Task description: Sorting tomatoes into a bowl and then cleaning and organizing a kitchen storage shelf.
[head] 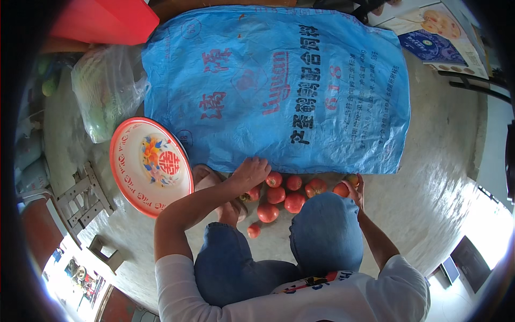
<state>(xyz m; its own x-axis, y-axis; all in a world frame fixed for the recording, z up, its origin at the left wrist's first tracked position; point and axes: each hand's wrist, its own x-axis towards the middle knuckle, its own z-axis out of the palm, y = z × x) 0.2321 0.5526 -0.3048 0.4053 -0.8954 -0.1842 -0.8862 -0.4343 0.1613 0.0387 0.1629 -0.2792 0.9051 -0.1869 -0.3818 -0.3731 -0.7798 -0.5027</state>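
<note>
A blue woven plastic sack (257, 92) bearing writing lies spread out before me. Along its near edge several red tomatoes (295, 202) rest on the concrete floor, with a smaller tomato (254, 230) apart from them, nearer to me. My left hand (252, 172) is at the sack's near edge, its fingers bent over the edge; whether they pinch it I cannot tell. My right hand (355, 190) is near the sack's near right corner, its fingers around a greenish tomato (352, 179), beside a red one (341, 189). My knee partly hides the tomatoes between the hands.
An enamel basin (132, 169) with a red rim stands tilted at the left, by my foot. Behind it is a clear plastic bag (106, 92) of produce. A red container (108, 20) is at the upper left, a small wooden stool (105, 254) at the lower left.
</note>
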